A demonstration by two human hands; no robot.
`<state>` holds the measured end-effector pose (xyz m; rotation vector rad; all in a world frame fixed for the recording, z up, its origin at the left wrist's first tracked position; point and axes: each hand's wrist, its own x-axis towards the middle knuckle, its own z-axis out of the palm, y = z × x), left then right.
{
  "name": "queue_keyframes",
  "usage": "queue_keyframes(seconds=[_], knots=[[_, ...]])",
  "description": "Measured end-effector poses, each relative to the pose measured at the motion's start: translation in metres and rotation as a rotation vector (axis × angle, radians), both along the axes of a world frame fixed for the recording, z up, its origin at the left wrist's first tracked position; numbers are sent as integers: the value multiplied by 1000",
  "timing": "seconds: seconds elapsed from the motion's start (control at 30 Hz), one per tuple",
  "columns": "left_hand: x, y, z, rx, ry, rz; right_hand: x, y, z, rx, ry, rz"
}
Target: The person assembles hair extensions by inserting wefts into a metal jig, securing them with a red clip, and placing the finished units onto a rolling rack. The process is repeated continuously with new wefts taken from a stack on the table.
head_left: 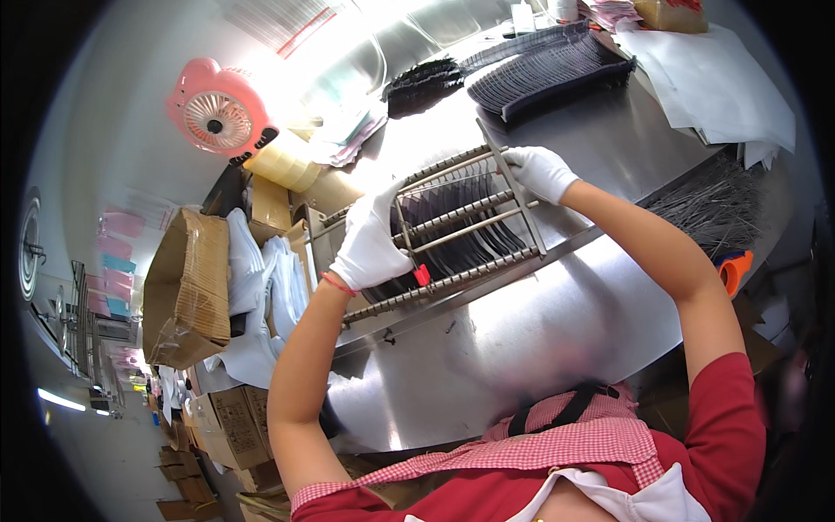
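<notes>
A metal rack (pixel 470 277) with notched bars is tilted over the steel table. Thin black curved pieces (pixel 445 255) stand in a row between its bars. White gloves cover both hands. At the rack's left part, my left hand (pixel 370 242) is closed round the frame, its thumb pointing toward the middle. A small red tab (pixel 423 275) sits close to that thumb. My right hand (pixel 539 172) grips the upper right corner of the rack, with its fingers bent over the end bar. Part of the row is hidden behind my left hand.
Behind the rack on the steel table (pixel 522 326) lie rows of dark curved pieces (pixel 557 78) and a black bundle (pixel 422 87). White sheets (pixel 709 83) and thin dark wires (pixel 718 204) are right. A pink fan (pixel 213 113), yellow tape rolls (pixel 287 165) and a cardboard box (pixel 187 291) are left.
</notes>
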<state>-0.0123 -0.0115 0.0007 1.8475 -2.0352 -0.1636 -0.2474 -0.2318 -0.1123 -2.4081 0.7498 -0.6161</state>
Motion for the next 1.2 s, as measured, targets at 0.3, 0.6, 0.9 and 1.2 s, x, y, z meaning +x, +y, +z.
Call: queue_keyframes(seconds=[0.3,0.6,0.9,1.2], knots=[[-4,13,23,1,-143,65,25,-21,12,-202,305,-89],[-2,16,9,52,-108,83,-56,18,-16,849,41,196],[1,-11,36,141,15,137,-69,43,11,298,178,147],[-32,20,94,-119,189,162,-213,-12,27,420,388,258]])
